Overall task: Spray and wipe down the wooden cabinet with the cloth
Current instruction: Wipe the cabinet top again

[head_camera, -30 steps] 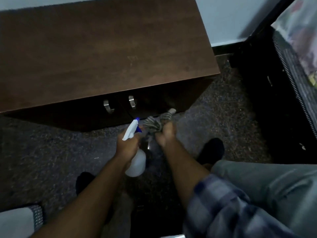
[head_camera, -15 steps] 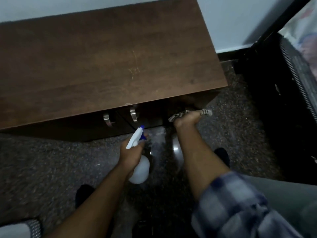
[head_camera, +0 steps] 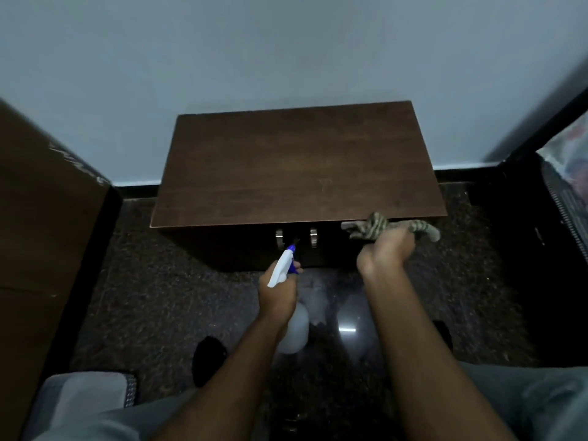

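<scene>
Wooden cabinet point(head_camera: 299, 167): dark brown, against the far wall, two metal handles point(head_camera: 296, 237) on its near front.
Left hand point(head_camera: 277, 296): fingers wrapped round the spray bottle point(head_camera: 291, 326), nozzle aimed at the cabinet front just below the handles.
Right hand point(head_camera: 385, 252): fingers curled tight on the striped cloth point(head_camera: 378, 229), which bunches above the knuckles at the top's near right edge.
Floor point(head_camera: 159, 297): dark speckled, glossy between the arms.
Change: the view now takes in the whole cabinet; the right hand has risen from the front toward the top edge; the bottle grip is unchanged.
</scene>
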{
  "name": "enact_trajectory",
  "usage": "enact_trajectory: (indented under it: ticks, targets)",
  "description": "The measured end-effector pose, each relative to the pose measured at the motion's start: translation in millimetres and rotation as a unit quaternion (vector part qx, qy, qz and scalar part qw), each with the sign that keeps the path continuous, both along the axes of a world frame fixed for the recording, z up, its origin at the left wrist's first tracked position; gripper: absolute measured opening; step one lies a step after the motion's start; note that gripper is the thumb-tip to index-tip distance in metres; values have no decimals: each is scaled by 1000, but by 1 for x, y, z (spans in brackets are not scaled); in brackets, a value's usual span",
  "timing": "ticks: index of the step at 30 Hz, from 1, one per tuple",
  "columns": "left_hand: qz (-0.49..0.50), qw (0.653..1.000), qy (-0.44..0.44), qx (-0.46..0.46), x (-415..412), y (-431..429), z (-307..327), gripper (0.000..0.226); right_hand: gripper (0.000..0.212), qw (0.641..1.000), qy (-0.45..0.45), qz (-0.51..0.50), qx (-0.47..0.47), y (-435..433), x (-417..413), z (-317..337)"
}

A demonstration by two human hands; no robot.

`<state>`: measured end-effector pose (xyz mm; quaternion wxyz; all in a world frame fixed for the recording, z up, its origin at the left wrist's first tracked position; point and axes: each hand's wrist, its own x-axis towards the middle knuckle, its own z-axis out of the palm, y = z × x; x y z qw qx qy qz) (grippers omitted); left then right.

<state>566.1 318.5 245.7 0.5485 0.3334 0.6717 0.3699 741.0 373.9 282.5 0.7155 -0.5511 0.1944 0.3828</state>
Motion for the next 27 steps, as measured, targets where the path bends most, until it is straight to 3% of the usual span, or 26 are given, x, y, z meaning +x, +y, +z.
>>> enact_trajectory:
  ticks: [2, 4, 6, 9, 13, 16, 21, 25, 27]
  targets:
    - [27, 999, 8, 15, -15, -6, 8, 52, 23, 999, 21, 46, -8, 0, -17, -20]
    - [34, 999, 16, 37, -29, -12, 14, 56, 25, 989, 20, 126, -75, 7, -51, -44]
    - [43, 998, 11, 48, -44, -17, 17, 59, 24, 979, 38, 184, -80, 20, -95, -33]
    - [70, 996, 6, 54, -67, -20, 18, 55, 47, 984, 68, 142, -84, 31, -146, 11]
    - [82, 994, 24, 66, -85, -16, 13, 53, 36, 974, 106, 157, -123, 20, -168, 39]
    - [78, 994, 30, 71, -87, -14, 15, 54, 43, 974, 134, 168, -66, 38, -165, 26]
    - [93, 992, 10, 82, -82, -12, 21, 53, 35, 974, 104, 192, -62, 49, -144, -10]
    - [83, 992, 0, 91, -77, -6, 27, 52, 24, 977, 117, 173, 51, 21, -105, 15]
    - [74, 992, 5, 103, -74, -3, 36, 56, 32, 977, 105, 153, 103, 0, -82, 30]
